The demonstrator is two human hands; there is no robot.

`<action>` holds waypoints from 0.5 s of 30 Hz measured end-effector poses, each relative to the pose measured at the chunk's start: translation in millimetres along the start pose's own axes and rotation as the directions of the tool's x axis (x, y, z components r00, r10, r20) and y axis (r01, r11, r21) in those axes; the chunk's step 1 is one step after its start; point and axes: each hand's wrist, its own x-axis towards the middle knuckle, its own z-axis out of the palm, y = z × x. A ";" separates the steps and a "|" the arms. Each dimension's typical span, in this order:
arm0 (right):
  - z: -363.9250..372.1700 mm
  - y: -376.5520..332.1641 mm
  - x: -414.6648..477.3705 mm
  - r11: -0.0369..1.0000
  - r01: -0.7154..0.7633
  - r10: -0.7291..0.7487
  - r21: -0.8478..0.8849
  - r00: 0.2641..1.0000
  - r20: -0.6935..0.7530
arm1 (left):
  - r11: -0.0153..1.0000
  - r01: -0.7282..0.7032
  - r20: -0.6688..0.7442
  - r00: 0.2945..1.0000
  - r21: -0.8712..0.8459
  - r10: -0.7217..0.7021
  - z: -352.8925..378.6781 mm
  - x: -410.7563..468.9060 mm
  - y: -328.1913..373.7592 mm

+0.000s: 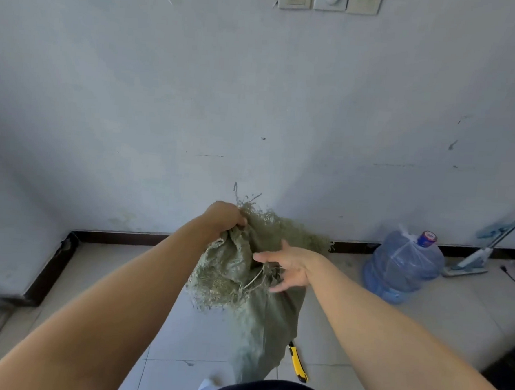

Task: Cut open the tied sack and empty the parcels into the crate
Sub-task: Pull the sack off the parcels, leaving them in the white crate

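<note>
Sack (pixel 261 315) hangs limp from left hand (pixel 224 217), fingers clenched on frayed mouth to hold it up; right hand (pixel 288 269) fingers spread against fabric, probably steadying; knife (pixel 298 363) lies on floor (pixel 187 335); crate unseen.

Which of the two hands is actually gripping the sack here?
The left hand, its fingers curled round the frayed top edge of the sack. The right hand is open, fingers spread by the bunched middle, gripping nothing.
</note>
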 end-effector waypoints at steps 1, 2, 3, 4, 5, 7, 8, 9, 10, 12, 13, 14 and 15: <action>7.1 -2.8 2.9 0.997 0.065 -0.065 -0.038 0.998 0.000 | 0.993 -0.039 -0.019 0.999 -0.111 0.037 -0.5 -2.2 3.7; 14.1 -6.4 4.0 0.985 0.133 -0.136 -0.107 0.990 -0.022 | 0.978 -0.081 -0.036 0.996 -0.194 0.076 -1.4 -6.9 8.9; 19.5 -11.1 4.3 0.965 0.206 -0.218 -0.162 0.974 -0.058 | 0.960 -0.119 -0.050 0.993 -0.254 0.109 -3.4 -12.3 15.6; 22.8 -16.7 3.8 0.940 0.292 -0.311 -0.178 0.946 -0.088 | 0.939 -0.154 -0.062 0.988 -0.308 0.141 -5.7 -16.3 21.0; 24.2 -23.8 3.7 0.910 0.379 -0.401 -0.167 0.907 -0.127 | 0.917 -0.197 -0.089 0.980 -0.348 0.178 -9.2 -19.9 25.7; 25.8 -39.5 -4.9 0.864 0.478 -0.503 -0.159 0.828 -0.247 | 0.877 -0.260 -0.143 0.965 -0.404 0.221 -18.0 -23.3 30.9; 25.0 -49.5 -11.3 0.842 0.512 -0.538 -0.169 0.780 -0.319 | 0.848 -0.272 -0.158 0.962 -0.455 0.224 -22.9 -22.1 30.5; 23.7 -59.5 -19.4 0.819 0.539 -0.571 -0.196 0.730 -0.377 | 0.815 -0.276 -0.170 0.961 -0.509 0.219 -27.5 -20.7 27.5; 23.2 -67.8 -27.6 0.795 0.566 -0.601 -0.219 0.686 -0.410 | 0.789 -0.279 -0.191 0.960 -0.548 0.206 -31.6 -18.2 21.7; 23.4 -80.4 -41.7 0.753 0.624 -0.645 -0.209 0.636 -0.425 | 0.813 -0.273 -0.259 0.953 -0.515 0.156 -36.9 -13.9 4.5; 25.1 -84.8 -46.2 0.745 0.638 -0.653 -0.196 0.637 -0.410 | 0.865 -0.240 -0.254 0.958 -0.440 0.137 -38.1 -13.9 -4.8; 30.4 -87.8 -51.8 0.745 0.641 -0.655 -0.184 0.650 -0.386 | 0.922 -0.189 -0.207 0.971 -0.338 0.123 -35.4 -13.5 -14.2; 37.2 -90.3 -53.8 0.738 0.650 -0.667 -0.181 0.662 -0.344 | 0.958 -0.146 -0.133 0.984 -0.246 0.115 -30.3 -14.8 -21.4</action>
